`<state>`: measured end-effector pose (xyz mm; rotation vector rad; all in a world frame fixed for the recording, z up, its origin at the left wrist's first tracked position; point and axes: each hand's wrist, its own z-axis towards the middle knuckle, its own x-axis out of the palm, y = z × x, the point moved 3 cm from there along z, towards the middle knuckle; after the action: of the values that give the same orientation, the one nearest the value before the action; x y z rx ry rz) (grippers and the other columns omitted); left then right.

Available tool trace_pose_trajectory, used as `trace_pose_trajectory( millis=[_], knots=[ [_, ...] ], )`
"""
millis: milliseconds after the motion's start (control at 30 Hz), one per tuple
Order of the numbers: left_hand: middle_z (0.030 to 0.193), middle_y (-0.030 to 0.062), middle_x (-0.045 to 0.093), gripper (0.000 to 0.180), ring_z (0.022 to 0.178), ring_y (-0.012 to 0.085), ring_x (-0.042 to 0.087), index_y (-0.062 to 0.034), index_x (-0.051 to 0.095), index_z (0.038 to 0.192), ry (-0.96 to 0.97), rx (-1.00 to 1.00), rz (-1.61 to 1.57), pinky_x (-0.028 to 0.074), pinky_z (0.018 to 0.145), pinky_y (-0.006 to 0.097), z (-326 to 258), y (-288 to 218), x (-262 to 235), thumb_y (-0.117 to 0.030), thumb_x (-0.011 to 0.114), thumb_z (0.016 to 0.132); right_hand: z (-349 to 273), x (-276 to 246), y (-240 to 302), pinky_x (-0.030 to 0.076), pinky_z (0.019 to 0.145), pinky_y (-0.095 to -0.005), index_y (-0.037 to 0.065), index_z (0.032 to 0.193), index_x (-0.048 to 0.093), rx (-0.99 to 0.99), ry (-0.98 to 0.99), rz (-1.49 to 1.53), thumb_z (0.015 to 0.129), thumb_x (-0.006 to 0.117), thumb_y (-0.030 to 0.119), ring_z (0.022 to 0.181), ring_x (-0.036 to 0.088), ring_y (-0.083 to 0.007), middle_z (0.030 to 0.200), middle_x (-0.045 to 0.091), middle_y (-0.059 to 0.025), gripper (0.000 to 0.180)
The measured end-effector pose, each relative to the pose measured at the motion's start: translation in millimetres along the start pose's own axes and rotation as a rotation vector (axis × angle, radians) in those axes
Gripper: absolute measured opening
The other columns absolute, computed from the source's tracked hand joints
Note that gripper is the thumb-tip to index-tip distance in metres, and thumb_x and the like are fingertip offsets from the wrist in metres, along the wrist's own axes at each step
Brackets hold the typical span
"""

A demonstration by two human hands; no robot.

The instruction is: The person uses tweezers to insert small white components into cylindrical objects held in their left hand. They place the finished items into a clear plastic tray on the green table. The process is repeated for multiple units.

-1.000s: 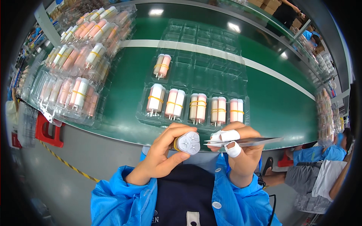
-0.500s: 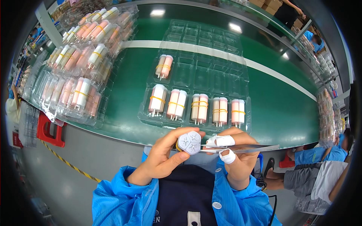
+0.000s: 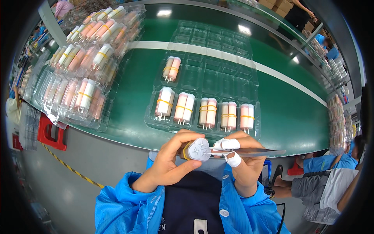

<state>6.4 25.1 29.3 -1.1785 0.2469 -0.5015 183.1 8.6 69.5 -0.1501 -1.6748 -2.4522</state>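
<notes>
A bundle of tubes (image 3: 199, 149) with pale grey, star-slotted end caps is gripped by my left hand (image 3: 170, 163). The caps face toward my right, and a yellow band shows at the bundle's side. My right hand (image 3: 249, 167) pinches metal tweezers (image 3: 259, 151) between thumb and fingers, both wrapped in white tape (image 3: 229, 144). The tweezers' tips reach the right edge of the cap faces; whether they grip anything there is too small to tell. Just beyond my hands, a clear plastic tray (image 3: 193, 78) holds several banded pink, white and beige tube bundles (image 3: 208, 113) in its compartments.
Stacked clear trays full of similar tubes (image 3: 83, 95) stand at the left of the green table (image 3: 286, 113). A red stool (image 3: 52, 132) is on the floor at left. More stacked packs (image 3: 336, 121) stand at the right edge, near a seated person in blue (image 3: 327, 156).
The bundle has turned slightly in my left hand, showing more of its side. The tweezers' arms have come closer together, with their tips still by the caps.
</notes>
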Motion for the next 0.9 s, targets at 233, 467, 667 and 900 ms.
trace_pose_trajectory(
  millis=[233,467,667,900],
  knots=[
    [0.121,0.0196,0.050,0.073,0.107,0.0240,0.055,-0.0011,0.026,0.135,-0.100,0.096,0.013,0.042,0.095,0.036,-4,4,11,0.008,0.067,0.075,-4,2,2,0.053,0.070,-0.0302,-0.005,0.096,0.066,0.026,-0.146,0.062,0.079,0.069,-0.002,0.078,0.065,-0.0200,0.089,0.066,-0.0164,0.018],
    [0.125,0.0218,0.045,0.056,0.114,0.0253,0.046,0.0049,0.033,0.134,0.007,0.126,0.360,0.037,0.098,0.036,3,-10,10,-0.004,0.059,0.085,-8,6,5,0.053,0.066,-0.0289,-0.004,0.096,0.067,-0.088,-0.098,-0.089,0.079,0.070,0.000,0.079,0.066,-0.0197,0.088,0.068,-0.0169,0.018],
    [0.123,0.0215,0.047,0.053,0.111,0.0301,0.046,0.0056,0.038,0.130,-0.060,0.164,0.400,0.037,0.096,0.038,-1,-1,12,-0.004,0.060,0.082,1,8,9,0.053,0.067,-0.0281,-0.004,0.096,0.067,-0.133,-0.048,-0.198,0.078,0.070,-0.001,0.079,0.066,-0.0199,0.090,0.068,-0.0172,0.018],
    [0.121,0.0210,0.049,0.054,0.106,0.0352,0.047,0.0041,0.045,0.126,-0.120,0.237,0.464,0.037,0.092,0.041,2,-4,14,-0.002,0.066,0.077,2,7,7,0.052,0.067,-0.0280,-0.004,0.095,0.067,-0.118,-0.044,-0.213,0.079,0.069,-0.001,0.079,0.066,-0.0196,0.089,0.068,-0.0168,0.017]
  ],
)
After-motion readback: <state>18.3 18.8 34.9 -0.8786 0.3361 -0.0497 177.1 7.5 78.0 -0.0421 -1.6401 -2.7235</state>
